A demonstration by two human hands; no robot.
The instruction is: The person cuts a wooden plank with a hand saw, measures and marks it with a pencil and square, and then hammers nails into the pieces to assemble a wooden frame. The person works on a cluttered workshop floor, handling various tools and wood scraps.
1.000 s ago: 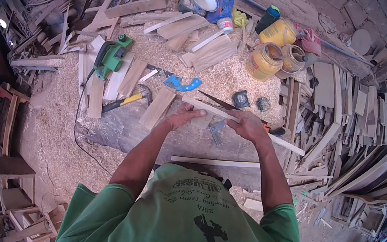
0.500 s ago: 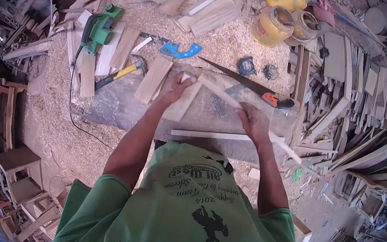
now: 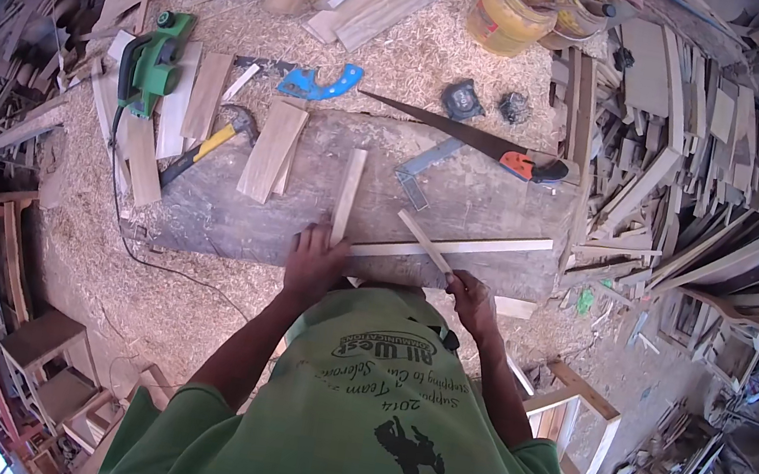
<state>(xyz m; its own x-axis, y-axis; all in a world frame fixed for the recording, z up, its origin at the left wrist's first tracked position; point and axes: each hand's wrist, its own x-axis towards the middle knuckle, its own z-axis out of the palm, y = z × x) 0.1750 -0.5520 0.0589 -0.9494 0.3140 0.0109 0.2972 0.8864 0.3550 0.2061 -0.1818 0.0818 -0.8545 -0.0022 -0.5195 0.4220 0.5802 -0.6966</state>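
My left hand [image 3: 316, 263] is at the near edge of the workbench [image 3: 203, 224], closed round the lower end of a short wooden piece [image 3: 349, 191] that points away from me. To the right, my right hand [image 3: 472, 301] pinches the near end of a thin wooden strip [image 3: 421, 237], which slants up to the left. Under that strip a longer wooden strip [image 3: 502, 247] lies along the front of the bench, its left end beside my left hand. A metal square [image 3: 417, 176] rests beyond the strips.
A handsaw [image 3: 465, 135], a tape measure [image 3: 462, 100], a blue-handled saw [image 3: 323, 82], a hammer [image 3: 211, 149] and a green power planer [image 3: 154, 67] lie across the bench among boards [image 3: 274, 149] and shavings. Yellow tubs [image 3: 512, 15] stand at the back; stacked wood [image 3: 701, 149] rises on the right.
Both hands have come nearer to my body and the bench's front edge. They held one strip between them before; now each holds a separate piece. The view has shifted slightly.
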